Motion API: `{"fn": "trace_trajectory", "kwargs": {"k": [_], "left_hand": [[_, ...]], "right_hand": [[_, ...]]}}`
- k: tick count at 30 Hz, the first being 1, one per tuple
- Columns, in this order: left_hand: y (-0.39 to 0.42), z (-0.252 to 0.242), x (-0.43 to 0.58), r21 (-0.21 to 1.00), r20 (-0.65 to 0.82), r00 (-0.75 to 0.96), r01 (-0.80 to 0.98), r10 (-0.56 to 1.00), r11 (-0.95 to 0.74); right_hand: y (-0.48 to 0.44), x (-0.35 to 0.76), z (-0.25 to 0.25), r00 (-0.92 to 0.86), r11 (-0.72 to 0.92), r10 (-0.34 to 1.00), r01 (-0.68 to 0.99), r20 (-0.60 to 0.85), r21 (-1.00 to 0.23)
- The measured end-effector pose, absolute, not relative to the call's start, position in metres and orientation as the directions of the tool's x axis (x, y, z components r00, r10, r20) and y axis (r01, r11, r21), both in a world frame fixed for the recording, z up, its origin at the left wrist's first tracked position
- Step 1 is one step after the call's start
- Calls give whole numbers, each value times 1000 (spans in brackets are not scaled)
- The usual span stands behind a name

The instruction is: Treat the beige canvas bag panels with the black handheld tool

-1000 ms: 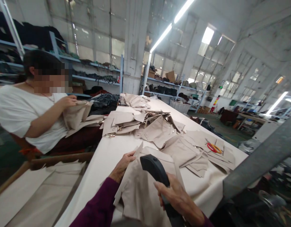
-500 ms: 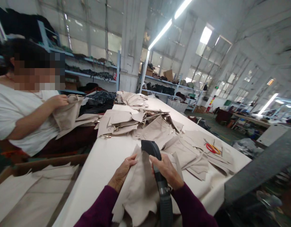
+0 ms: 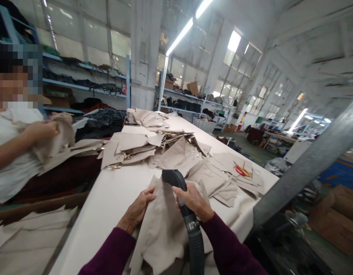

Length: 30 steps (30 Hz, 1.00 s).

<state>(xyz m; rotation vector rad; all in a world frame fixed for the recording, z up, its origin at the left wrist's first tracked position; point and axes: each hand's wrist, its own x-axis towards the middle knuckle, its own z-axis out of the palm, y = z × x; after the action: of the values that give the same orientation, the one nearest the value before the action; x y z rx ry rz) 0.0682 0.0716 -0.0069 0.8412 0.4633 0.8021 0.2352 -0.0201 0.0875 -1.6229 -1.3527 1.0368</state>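
Beige cloth [image 3: 161, 229] pinched under left fingers [image 3: 146, 193].

Single head-worn view, close above the left hand [image 3: 135, 211] and right hand [image 3: 194, 201], facing forward along the long white table [image 3: 113, 194] toward shelving [image 3: 78, 76] and windows, far end perhaps distorted.
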Motion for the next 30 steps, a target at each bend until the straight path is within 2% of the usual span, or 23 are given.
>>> {"fn": "trace_trajectory", "kwargs": {"k": [5,9,12,16,19,25,30], "left_hand": [[71,-9,76,920,-33,599,-294,800,259],[73,-17,86,995,88,558,-91,826,-44],[74,-25,91,957,165,482,133,860,-258],[69,-30,94,826,209,438,400,875,-397],[63,-27,93,773,236,458,446,857,-451],[54,-13,90,783,214,529,410,821,-468],[55,-14,92,764,188,529,451,828,-462]], "right_hand": [[-58,286,108,273,-237,953,405,-131,-883],[-111,318,117,393,-352,905,476,-163,-806],[-140,328,113,429,-411,881,488,-199,-770],[-149,326,100,415,-427,881,486,-228,-762],[-136,323,89,387,-428,887,489,-251,-760],[-90,328,69,375,-451,884,534,-277,-715],[-63,340,65,433,-486,860,535,-270,-691]]}}
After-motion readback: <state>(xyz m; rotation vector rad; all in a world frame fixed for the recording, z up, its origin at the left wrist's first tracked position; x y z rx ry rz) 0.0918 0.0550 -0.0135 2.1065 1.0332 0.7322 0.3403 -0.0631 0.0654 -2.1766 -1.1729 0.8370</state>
